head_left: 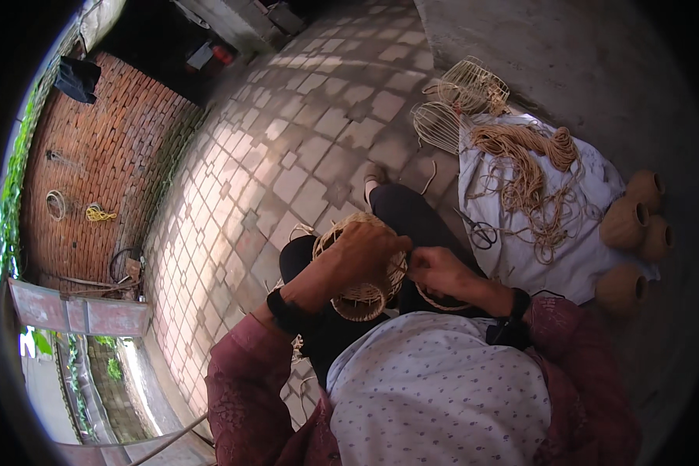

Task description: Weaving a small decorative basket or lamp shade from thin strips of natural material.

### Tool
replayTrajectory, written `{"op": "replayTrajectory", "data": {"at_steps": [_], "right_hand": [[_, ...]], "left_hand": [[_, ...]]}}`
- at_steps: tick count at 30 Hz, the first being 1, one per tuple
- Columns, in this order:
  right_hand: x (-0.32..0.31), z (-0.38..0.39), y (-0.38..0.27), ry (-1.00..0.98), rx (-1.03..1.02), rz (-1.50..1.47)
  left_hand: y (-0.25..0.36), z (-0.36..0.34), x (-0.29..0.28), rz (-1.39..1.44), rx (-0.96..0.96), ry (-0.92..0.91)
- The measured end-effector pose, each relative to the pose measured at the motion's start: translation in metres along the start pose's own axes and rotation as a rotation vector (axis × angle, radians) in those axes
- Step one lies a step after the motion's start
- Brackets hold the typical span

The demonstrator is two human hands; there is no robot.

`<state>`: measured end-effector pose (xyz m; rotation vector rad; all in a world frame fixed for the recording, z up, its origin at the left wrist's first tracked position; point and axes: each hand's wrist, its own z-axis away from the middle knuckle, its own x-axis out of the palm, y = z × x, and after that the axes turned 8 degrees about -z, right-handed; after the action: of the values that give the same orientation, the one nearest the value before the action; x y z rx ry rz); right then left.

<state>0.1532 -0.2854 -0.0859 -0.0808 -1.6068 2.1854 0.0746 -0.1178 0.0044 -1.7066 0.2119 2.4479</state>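
Observation:
A small tan basket (359, 301), woven from cord, lies tilted on my lap. Across its top reaches my left hand (369, 247), closed on its right side; the fingertips partly hide what they pinch there. Close beside them, my right hand (436, 270) is closed in a pinch on a tan cord (441, 306), which loops down below that hand. The two hands' fingertips nearly meet at the basket's right edge. Loose cord ends stick out to the left of the basket.
On my right, a white cloth (590, 225) carries a heap of tan cord (524, 159) and scissors (483, 235). Wire basket frames (439, 124) lie beyond it. Several round brown pots (624, 223) stand at its right edge. A brick wall (101, 147) rises far left over paving (287, 171).

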Motion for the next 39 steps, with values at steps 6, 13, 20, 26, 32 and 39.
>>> {"op": "replayTrajectory", "data": {"at_steps": [6, 13, 20, 26, 32, 39], "right_hand": [[-0.002, -0.007, 0.006, 0.009, -0.004, 0.018], [0.006, -0.025, -0.04, -0.115, -0.283, -0.486], [0.0, -0.022, -0.043, 0.028, -0.239, -0.301], [0.004, -0.026, -0.041, 0.249, -0.542, 0.523], [0.012, -0.043, -0.038, 0.224, -0.588, 0.5], [0.016, -0.049, -0.058, 0.224, -0.516, 0.447]], "left_hand": [[-0.001, -0.002, -0.007, 0.061, -0.032, -0.043], [-0.014, 0.022, -0.014, 0.406, -0.215, 0.549], [-0.024, 0.043, -0.022, 0.63, -0.349, 0.532], [-0.027, 0.04, -0.002, 0.361, -0.272, 0.39], [-0.032, 0.032, -0.004, 0.361, -0.297, 0.265], [-0.04, 0.035, 0.011, 0.501, -0.243, 0.546]]}}
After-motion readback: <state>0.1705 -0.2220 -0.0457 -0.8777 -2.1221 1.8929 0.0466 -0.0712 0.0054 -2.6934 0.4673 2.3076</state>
